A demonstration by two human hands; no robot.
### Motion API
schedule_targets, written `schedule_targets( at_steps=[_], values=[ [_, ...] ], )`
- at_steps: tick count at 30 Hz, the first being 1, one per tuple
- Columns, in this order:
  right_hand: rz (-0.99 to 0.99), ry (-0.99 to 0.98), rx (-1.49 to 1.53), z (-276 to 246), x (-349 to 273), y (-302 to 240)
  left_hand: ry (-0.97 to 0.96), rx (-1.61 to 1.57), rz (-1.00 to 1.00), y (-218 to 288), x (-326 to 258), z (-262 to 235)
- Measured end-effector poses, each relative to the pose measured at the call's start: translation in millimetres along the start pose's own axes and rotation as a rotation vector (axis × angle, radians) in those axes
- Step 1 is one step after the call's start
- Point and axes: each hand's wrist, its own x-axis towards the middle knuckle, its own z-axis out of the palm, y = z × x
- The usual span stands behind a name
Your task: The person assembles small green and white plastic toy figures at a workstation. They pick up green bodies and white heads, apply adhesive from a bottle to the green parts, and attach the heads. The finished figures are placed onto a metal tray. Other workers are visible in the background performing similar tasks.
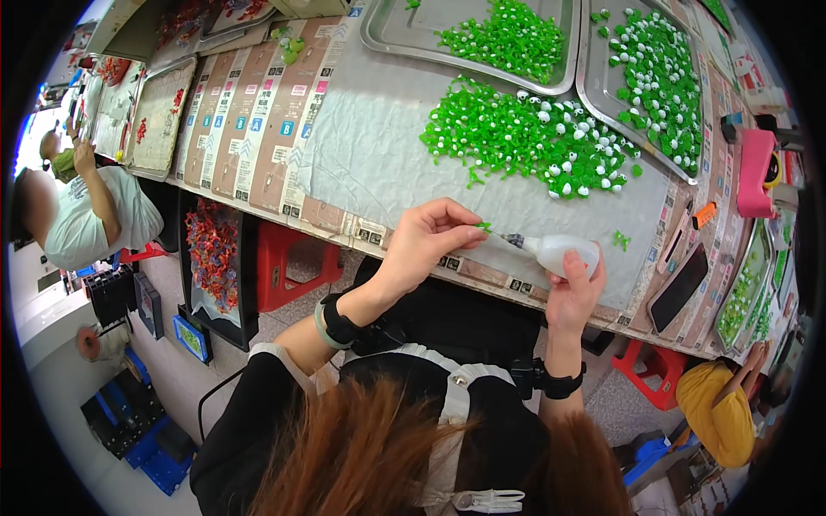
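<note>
Between the thumb and forefinger of my left hand point(437, 236) is a small green plastic piece point(484, 227). My right hand point(576, 284) is wrapped round a white squeeze bottle point(564, 251) with a thin needle-like nozzle. The bottle lies on its side in the air, its nozzle tip close to the green piece; whether they touch I cannot tell. Beyond my hands, a heap of green pieces point(482, 129) and green pieces with white eye-like balls point(581, 155) lies on a pale sheet point(361, 146). Two loose green pieces point(621, 241) lie to the right of the bottle.
Metal trays point(551, 86) of green parts stand at the back. On the right are a phone point(678, 288), an orange cutter point(704, 215) and a pink tape dispenser point(757, 176). A black crate point(247, 284) of red parts stands left, below the table edge. Other people sit at both sides.
</note>
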Motion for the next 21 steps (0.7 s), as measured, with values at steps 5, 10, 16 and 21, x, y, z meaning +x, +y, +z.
schedule_targets(
  at_steps=[5,10,16,21],
  values=[
    [0.008,0.035,0.039,0.5,0.6,-0.4,0.024,0.008,-0.064,3.7,-0.8,2.0],
    [0.033,0.036,0.108,3.2,3.8,2.0,0.024,-0.029,-0.114,7.3,-1.1,1.7],
    [0.015,0.003,0.117,-0.2,4.8,2.0,0.0,-0.036,-0.14,8.4,-0.4,1.4],
    [0.009,-0.024,0.07,1.8,3.9,1.6,0.002,-0.027,-0.136,7.9,0.8,1.9]
  ],
)
